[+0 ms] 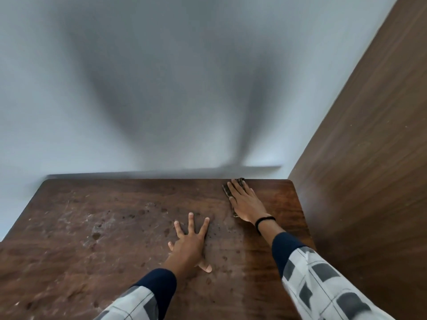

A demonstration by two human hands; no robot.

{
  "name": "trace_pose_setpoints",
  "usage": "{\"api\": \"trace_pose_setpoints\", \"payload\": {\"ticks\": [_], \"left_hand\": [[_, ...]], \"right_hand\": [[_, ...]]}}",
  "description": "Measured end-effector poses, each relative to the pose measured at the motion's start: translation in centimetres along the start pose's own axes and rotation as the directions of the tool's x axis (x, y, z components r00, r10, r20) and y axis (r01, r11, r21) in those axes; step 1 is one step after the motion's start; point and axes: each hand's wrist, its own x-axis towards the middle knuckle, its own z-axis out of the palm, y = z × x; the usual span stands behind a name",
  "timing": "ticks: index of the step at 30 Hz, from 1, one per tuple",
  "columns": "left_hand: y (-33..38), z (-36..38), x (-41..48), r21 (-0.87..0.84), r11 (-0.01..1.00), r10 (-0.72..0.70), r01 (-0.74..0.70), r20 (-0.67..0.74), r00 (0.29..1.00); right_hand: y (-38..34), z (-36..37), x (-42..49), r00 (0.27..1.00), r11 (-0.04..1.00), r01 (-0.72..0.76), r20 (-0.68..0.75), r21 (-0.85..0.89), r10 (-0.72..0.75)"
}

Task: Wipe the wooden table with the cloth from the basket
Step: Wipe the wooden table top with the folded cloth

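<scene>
Head view looks down on your two hands spread over the wooden table (115,227). Your right hand (246,202) lies flat with its fingers stretched forward, pressing the cloth (227,192) against the wood at the far right corner; the cloth shows as a dark strip beside and just beyond those fingers, its far end reaching the table's back edge. You are not gripping it, only pinning it under the palm. Your left hand (189,243) rests nearer to you, fingers splayed wide and holding nothing, braced on the bare wood. No basket is in view, so the fetching step looks done and you appear to be in the wiping step itself. The strip of table under and near your right fingers reads darker and cleaner, while pale smears and dark spots (97,235) lie well to the left of your left fingers. Your next move likely calls for keeping the palm pressed down and sweeping the cloth leftward across those marks.
</scene>
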Motion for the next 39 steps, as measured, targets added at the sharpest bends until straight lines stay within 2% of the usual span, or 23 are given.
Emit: {"api": "trace_pose_setpoints", "payload": {"ticks": [7,12,15,18,26,30,33,39], "left_hand": [[-0.5,-0.4,0.3,-0.004,1.0,-0.009,0.009,-0.001,1.0],[-0.2,-0.1,0.1,-0.001,1.0,0.003,-0.003,0.001,1.0],[-0.4,-0.1,0.2,-0.001,1.0,-0.006,0.006,0.0,1.0],[-0.2,0.0,0.3,0.005,1.0,-0.014,0.014,0.003,1.0],[-0.4,-0.2,0.4,-0.004,1.0,-0.001,0.001,0.001,1.0],[-0.5,-0.2,0.5,-0.012,1.0,0.001,-0.001,0.0,1.0],[-0.5,-0.1,0.5,-0.007,1.0,0.005,-0.005,0.004,1.0],[-0.7,0.1,0.5,-0.012,1.0,0.019,-0.019,-0.013,1.0]], "right_hand": [[-0.7,-0.2,2.5,0.998,0.998,-0.052,0.024,0.026,0.051],[-2.3,3.4,-5.7,0.997,0.999,-0.021,-0.069,0.043,0.024],[-3.5,5.8,-10.8,0.99,0.997,-0.077,-0.116,0.022,0.079],[-3.8,6.6,-12.1,0.983,0.99,-0.139,-0.122,0.016,0.14],[-2.8,0.5,1.0,0.985,0.975,-0.167,-0.017,0.148,0.172],[-2.5,0.5,3.7,0.992,0.989,-0.123,0.003,0.082,0.123],[-3.1,2.0,-0.5,0.995,0.994,-0.096,-0.018,0.06,0.098],[-4.0,8.4,-13.9,0.967,0.988,-0.145,-0.205,0.044,0.151]]}}
